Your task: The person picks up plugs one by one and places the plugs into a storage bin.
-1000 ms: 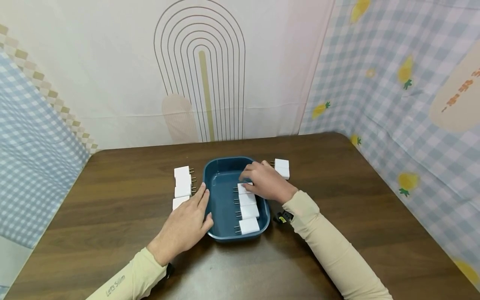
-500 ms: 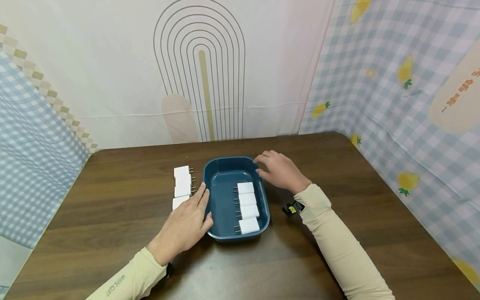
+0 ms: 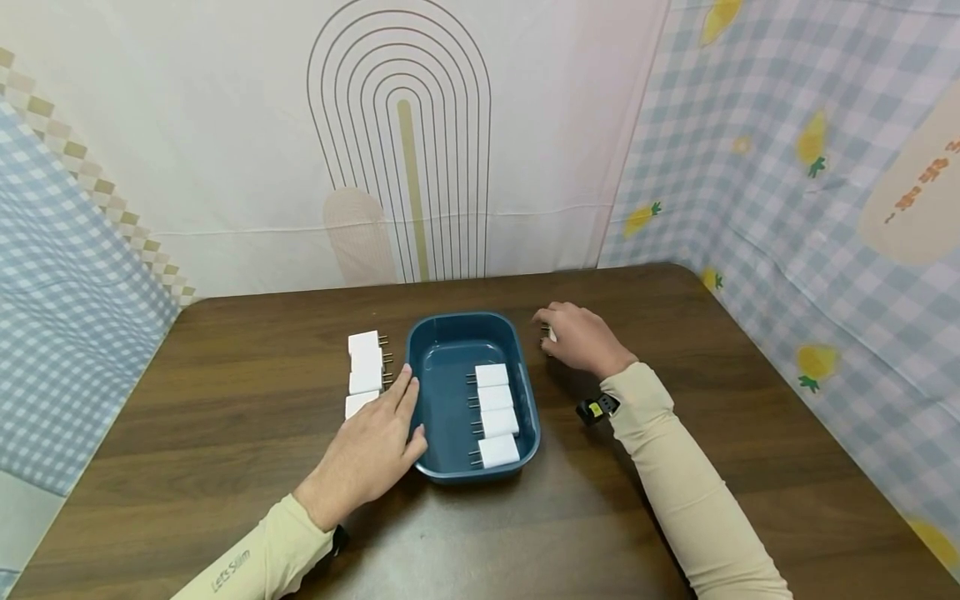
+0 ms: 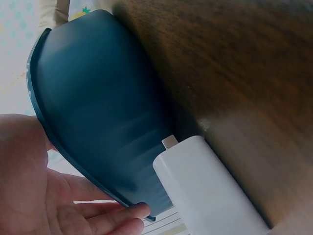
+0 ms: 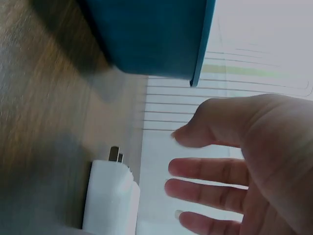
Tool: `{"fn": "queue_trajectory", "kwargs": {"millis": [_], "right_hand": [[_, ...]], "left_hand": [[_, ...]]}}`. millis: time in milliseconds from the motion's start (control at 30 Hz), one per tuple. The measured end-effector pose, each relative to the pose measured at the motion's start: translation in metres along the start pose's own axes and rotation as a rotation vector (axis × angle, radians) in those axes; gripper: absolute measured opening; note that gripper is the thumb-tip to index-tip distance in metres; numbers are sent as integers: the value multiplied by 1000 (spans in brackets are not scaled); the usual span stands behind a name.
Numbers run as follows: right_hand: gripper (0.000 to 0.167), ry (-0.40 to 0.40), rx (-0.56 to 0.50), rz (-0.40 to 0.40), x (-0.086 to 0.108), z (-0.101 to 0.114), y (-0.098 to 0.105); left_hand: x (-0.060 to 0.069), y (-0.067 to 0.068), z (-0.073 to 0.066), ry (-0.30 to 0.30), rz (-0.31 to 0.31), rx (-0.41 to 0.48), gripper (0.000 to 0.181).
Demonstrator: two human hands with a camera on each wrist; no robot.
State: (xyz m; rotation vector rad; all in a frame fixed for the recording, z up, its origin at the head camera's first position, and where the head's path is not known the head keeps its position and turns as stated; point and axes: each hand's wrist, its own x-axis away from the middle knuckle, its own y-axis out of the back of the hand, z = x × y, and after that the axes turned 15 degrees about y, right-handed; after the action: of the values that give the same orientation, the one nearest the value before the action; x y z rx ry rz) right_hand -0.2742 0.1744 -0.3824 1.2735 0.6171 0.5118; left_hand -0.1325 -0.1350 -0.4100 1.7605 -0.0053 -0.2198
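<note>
A dark blue plastic tub stands mid-table, with several white two-prong plug adapters in a row along its right side, prongs facing left. My left hand rests on the tub's left rim, fingers extended across it. Beside that hand, outside the tub, lies a row of several more white plug adapters; the left wrist view shows one adapter close up. To the right of the tub, my right hand is over white adapters, mostly hidden in the head view. Its fingers are apart, holding nothing.
The brown wooden table reaches back to a pale printed cloth. A checked cloth hangs along the right side.
My right hand has left the adapters inside the tub and moved right, past the rim, to the adapters on the table. The left hand has stayed put.
</note>
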Motion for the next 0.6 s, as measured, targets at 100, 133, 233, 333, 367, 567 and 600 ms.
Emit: {"fn": "queue_trajectory", "kwargs": {"millis": [100,133,233,333,367,567,600], "right_hand": [[36,-9,9,24,1,-3,-1],[35,-14,10,29,1,-3,-1],[34,-11,25,41,1,-6,-2],[34,-18,33,57,1,-8,-4],[35,-21,36,63,1,-9,-5],[40,-42,41,84,1,-13,-9],[40,-45,40,86,1,-13,-9]], "left_hand": [[0,0,0,2,5,1,65],[0,0,0,2,7,1,65],[0,1,0,3,12,5,65],[0,1,0,3,12,5,65],[0,1,0,2,12,5,65],[0,2,-1,3,9,7,65],[0,2,-1,4,10,8,65]]}}
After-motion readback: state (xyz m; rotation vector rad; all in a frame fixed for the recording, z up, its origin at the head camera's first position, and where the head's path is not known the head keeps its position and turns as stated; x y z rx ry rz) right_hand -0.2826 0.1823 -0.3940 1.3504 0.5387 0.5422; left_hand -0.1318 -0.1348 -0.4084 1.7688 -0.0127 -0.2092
